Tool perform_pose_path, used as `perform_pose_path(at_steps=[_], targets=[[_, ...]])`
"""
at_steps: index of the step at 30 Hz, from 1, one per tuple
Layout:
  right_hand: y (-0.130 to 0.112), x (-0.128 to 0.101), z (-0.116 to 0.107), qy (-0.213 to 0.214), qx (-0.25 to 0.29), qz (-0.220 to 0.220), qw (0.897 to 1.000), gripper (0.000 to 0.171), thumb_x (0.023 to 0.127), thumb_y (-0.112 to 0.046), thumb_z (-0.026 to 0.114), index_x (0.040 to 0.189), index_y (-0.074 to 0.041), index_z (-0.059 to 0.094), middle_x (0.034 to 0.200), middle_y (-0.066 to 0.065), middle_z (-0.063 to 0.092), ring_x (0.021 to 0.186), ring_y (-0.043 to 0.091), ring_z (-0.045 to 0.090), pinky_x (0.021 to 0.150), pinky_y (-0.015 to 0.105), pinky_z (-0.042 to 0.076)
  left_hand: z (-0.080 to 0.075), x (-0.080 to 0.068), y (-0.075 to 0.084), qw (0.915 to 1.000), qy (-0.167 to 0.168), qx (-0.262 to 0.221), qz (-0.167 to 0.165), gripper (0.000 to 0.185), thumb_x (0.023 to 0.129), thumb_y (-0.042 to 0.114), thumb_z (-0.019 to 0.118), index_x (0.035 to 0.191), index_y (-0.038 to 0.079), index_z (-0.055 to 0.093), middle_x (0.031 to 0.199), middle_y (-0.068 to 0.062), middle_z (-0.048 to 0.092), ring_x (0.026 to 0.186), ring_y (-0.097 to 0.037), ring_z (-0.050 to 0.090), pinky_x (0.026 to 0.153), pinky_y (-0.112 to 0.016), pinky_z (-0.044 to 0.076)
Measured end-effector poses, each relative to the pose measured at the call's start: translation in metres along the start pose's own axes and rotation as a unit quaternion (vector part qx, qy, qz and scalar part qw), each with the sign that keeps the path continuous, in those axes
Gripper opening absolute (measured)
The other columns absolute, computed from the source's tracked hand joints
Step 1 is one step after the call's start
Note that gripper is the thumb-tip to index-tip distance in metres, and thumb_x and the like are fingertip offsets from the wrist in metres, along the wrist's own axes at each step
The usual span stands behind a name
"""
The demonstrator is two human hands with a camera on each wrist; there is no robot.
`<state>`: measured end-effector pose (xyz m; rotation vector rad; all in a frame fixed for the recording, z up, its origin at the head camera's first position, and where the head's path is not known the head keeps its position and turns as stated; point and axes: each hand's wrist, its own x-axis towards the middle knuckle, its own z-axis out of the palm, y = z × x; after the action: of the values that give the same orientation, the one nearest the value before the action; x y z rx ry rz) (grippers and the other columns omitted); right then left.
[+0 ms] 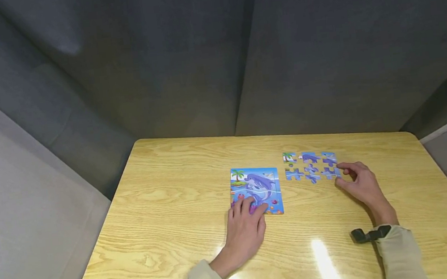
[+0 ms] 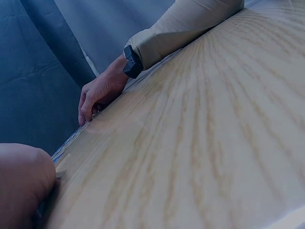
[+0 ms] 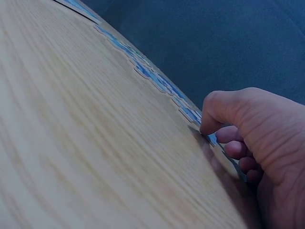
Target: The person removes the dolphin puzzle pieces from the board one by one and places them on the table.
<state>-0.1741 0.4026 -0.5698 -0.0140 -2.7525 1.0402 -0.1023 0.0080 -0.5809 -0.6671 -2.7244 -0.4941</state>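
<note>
Dark grey fabric panels close off the far side and corners of a light wooden tabletop (image 1: 168, 234), which carries a small dolphin jigsaw in two parts. Near the middle lies the puzzle board (image 1: 256, 190), a printed card showing a dolphin, a palm and sea. The left hand (image 1: 244, 234) rests on its near left corner with fingers laid fairly straight and flat, pressing the card down rather than curling round it. To the right, a little farther off, loose puzzle pieces (image 1: 311, 167) lie in two rows, close together but with gaps between them. The right hand (image 1: 362, 184) sits at the right end of those rows; its fingers are curled, and in the right wrist view the fingertips (image 3: 208, 130) touch the edge of the end piece (image 3: 195, 116). Whether that piece is pinched or only touched, I cannot tell.

As a judgement, the thin pieces lie flat on smooth wood, so a fingertip trying to lift one could slide it into its neighbours and disturb the rows. The card could also skid if the left hand's pressure eases, since only one corner is held. Glare on the near tabletop may hide a piece's edge.
</note>
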Motion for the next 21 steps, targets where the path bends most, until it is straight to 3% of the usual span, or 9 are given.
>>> perform_pose_path(at_steps=[8,16,21], targets=[[0.001,0.000,0.001,0.009,0.006,0.003,1.000,0.040,0.090,-0.018,0.076,0.124,0.001,0.068,0.104,0.012,0.055,0.089,0.020,0.043,0.072,0.018,0.033,0.001,0.000,-0.001,1.0000,0.006,0.001,0.001,0.035,0.106,0.029,0.050,0.135,0.035,0.068,0.140,-0.003,0.055,0.133,-0.031,0.048,0.100,-0.047,0.043],[-0.007,-0.003,0.000,0.039,0.046,0.011,0.998,0.037,0.091,-0.010,0.073,0.126,0.002,0.068,0.105,0.014,0.056,0.087,0.021,0.046,0.070,0.015,0.037,0.002,-0.001,0.000,0.9999,0.008,-0.006,0.008,0.034,0.106,0.029,0.050,0.135,0.033,0.068,0.141,-0.005,0.055,0.135,-0.034,0.047,0.103,-0.051,0.042],[-0.037,-0.001,0.007,0.070,0.097,-0.045,0.992,0.034,0.088,0.002,0.071,0.122,0.005,0.069,0.100,0.016,0.058,0.080,0.019,0.049,0.066,0.012,0.039,0.002,-0.001,0.000,0.9999,0.013,-0.008,0.007,0.034,0.106,0.028,0.050,0.134,0.033,0.068,0.140,-0.005,0.055,0.133,-0.032,0.048,0.101,-0.049,0.043]])
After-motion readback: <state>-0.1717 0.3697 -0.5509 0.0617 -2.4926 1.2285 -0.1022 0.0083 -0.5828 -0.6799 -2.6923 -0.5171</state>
